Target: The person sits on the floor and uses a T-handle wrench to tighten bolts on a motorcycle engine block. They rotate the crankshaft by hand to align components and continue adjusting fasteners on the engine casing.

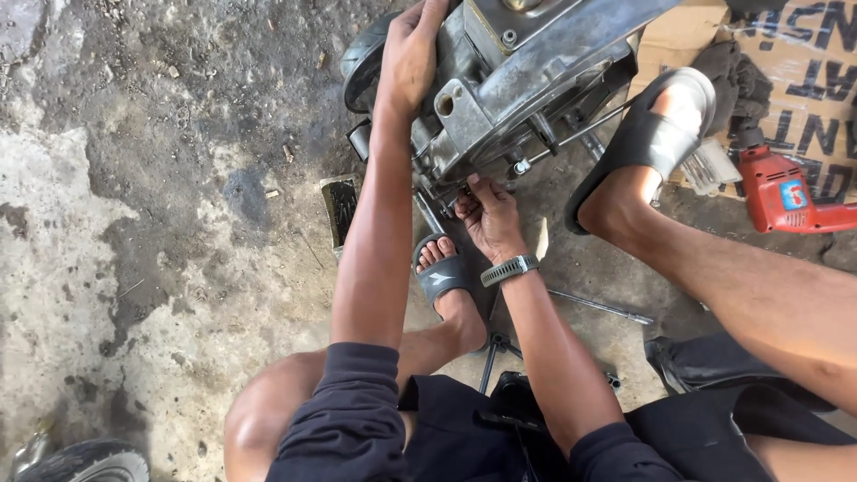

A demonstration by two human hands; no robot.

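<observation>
Dark sleeves come first; left hand (pixel 409 55) holds the engine (pixel 500 80) steady above, right hand (pixel 486 214) pinches a small bolt (pixel 465 189) underneath; better turn slowly.

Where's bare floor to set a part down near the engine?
Free: the concrete floor left of the left hand and the engine. Crowded: under the engine around the right hand, between the sandalled feet, and right by the red drill on cardboard.
</observation>
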